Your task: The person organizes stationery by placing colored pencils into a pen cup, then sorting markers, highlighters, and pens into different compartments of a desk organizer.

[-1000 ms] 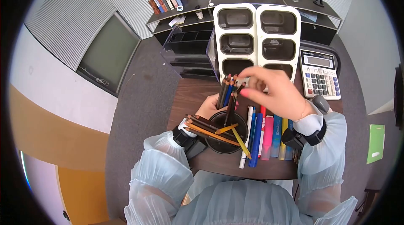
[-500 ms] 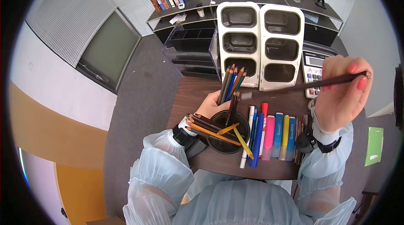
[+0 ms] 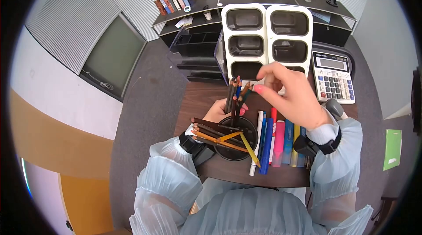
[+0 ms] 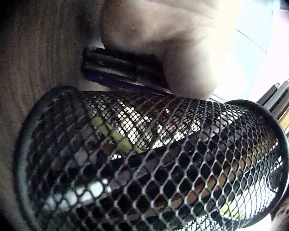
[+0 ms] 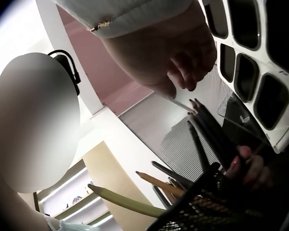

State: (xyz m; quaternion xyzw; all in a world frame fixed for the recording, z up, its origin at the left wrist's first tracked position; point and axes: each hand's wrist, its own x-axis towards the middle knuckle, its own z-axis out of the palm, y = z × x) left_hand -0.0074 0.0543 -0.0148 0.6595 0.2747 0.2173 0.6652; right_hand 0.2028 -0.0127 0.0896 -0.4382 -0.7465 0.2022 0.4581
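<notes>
My left hand (image 3: 215,112) grips an upright bundle of coloured pencils (image 3: 230,98), dark, brown, blue and green, just behind the black mesh pen cup (image 4: 159,159). Red-nailed fingertips (image 5: 235,164) wrap the bundle in the right wrist view. Above the pencil tips hovers my right hand (image 3: 295,98), its fingers bent and the thumb apart from them, close to the green pencil's tip. Other pencils lean in the cup: dark ones, an orange one (image 3: 227,136) and a yellow pencil (image 3: 250,149) slanting over the rim.
Right of the cup lie a white pen (image 3: 256,147), blue marker (image 3: 266,147), pink highlighter (image 3: 278,145) and several others. Beyond stand white organisers with dark compartments (image 3: 246,46), a clear desk rack (image 3: 195,54) and a calculator (image 3: 334,79).
Half a second ago my right hand held a dark brown pencil out to the right; now it is back over the bundle without that pencil. My left hand has kept its grip.
</notes>
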